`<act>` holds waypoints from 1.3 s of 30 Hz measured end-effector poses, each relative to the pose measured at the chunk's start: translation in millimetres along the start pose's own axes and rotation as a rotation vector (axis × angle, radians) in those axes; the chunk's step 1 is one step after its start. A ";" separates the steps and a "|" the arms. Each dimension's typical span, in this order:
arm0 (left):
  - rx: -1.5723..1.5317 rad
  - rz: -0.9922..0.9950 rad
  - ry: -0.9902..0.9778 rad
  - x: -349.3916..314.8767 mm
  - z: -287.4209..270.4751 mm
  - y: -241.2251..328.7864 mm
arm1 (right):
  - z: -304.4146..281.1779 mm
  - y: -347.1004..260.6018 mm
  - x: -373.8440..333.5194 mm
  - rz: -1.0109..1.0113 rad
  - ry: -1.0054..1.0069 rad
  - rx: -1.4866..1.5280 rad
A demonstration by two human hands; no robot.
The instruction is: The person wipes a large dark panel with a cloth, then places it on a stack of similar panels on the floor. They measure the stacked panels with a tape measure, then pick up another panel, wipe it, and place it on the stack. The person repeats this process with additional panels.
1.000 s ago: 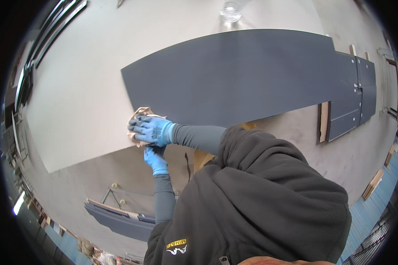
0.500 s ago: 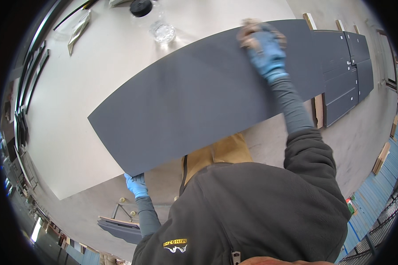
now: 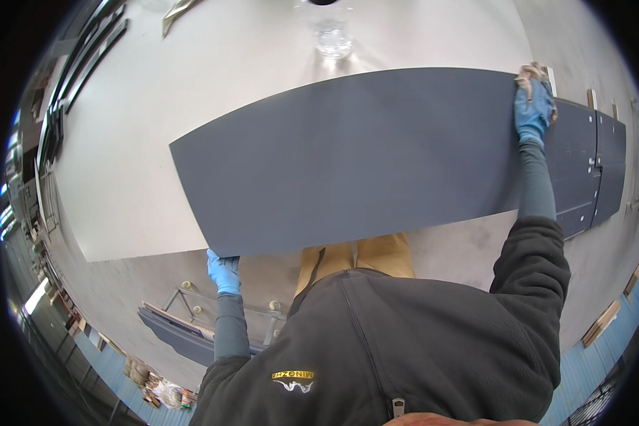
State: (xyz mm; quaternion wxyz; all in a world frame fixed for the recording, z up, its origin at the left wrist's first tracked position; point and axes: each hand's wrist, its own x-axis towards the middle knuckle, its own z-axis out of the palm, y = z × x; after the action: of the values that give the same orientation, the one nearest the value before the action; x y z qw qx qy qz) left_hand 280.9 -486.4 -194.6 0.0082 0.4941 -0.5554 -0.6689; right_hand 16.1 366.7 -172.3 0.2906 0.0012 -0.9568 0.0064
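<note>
A long dark grey panel [image 3: 355,156], curved along its far edge, lies across the white table [image 3: 121,177] in front of me. My left hand [image 3: 224,273], in a blue glove, is closed on the panel's near left corner, its fingers partly hidden at the edge. At the far right end, my blue-gloved right hand [image 3: 534,117] rests with a crumpled beige cloth [image 3: 529,72] bunched under its fingers. The cloth meets the panel's right edge.
A clear plastic bottle [image 3: 332,41] stands beyond the panel. Black strips [image 3: 96,64] lie along the table's far left. More dark grey panels [image 3: 574,160] sit to the right, on wooden pieces. A wheeled cart [image 3: 192,309] with grey boards [image 3: 170,330] stands at lower left.
My right hand has swept the cloth rightward from the panel's upper surface to its right end. The left hand stays at the near left corner. My view has shifted.
</note>
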 end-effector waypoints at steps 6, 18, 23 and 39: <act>-0.112 -0.017 0.047 -6.7 3.6 -2.6 | -4.3 -190.4 -4.4 -0.077 -0.006 0.196; -0.176 0.055 -0.055 -6.5 -0.6 -11.4 | 10.7 -647.1 10.9 -0.499 -0.424 0.481; -0.147 0.031 -0.077 -6.5 -3.3 -4.1 | 2.6 -751.1 2.4 -0.657 -0.421 0.845; -0.153 -0.095 -0.053 2.7 9.8 -2.0 | -14.9 -273.6 7.2 -0.280 -0.388 0.387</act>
State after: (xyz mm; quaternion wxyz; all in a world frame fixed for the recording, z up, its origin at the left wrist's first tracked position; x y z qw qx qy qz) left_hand 274.1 -480.0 -198.8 -0.0006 0.4999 -0.4787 -0.7218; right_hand 20.1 93.4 -152.8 0.0950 0.1893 -0.9660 0.1481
